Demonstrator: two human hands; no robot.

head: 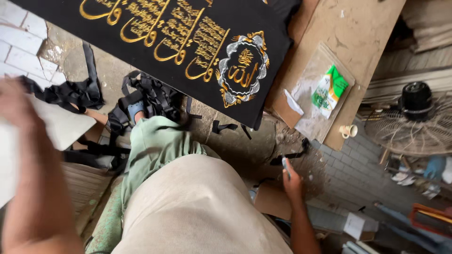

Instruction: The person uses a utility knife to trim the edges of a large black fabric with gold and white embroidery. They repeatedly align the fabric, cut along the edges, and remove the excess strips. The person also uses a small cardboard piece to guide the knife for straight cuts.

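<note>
Left hand [19,106] grip clamped on white sheet [56,127]; right hand [293,181] on small tool [285,165]; black scraps [221,126] around.

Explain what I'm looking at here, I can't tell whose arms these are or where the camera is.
There is one picture, taken by a camera worn on a person's head and looking down, so the arms are that person's own. The left hand, blurred, is against a pale sheet; whether it grips it is unclear. The right hand reaches low and holds a small slim tool, too small to identify. Between them are the person's beige top and green trousers. Ahead lies a black cloth with gold embroidery, and black strips are scattered on the rough floor. To the right is a brown board with a plastic packet, and beyond it a fan.
</note>
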